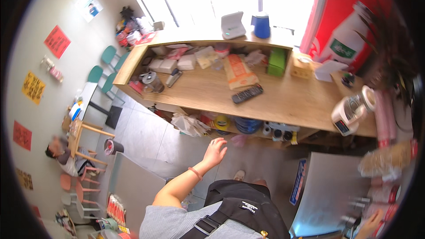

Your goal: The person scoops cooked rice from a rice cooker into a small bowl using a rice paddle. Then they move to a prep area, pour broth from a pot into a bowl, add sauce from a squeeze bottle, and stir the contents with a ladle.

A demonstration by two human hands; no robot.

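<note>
My left hand [215, 152] hangs in the air over the floor, in front of a wooden counter [292, 102]. Its fingers are loosely apart and hold nothing; a ring and a reddish bracelet show on that arm. At the lower right edge, my right hand [371, 225] is beside red and white packages [384, 210] and a metal worktop [327, 194]. Its fingers are blurred and partly cut off, so any grip is unclear. On the wooden counter lie a black remote control [247, 94] and an orange-and-cream paper bag [239, 71].
A cream appliance with a display [349, 113] stands at the counter's right end. Below it, shelves hold a blue water jug [248, 125] and plastic bags [190, 124]. A grey worktop [133, 181] is to my left. Farther left, a person [73, 161] sits by a table near a bin [113, 146].
</note>
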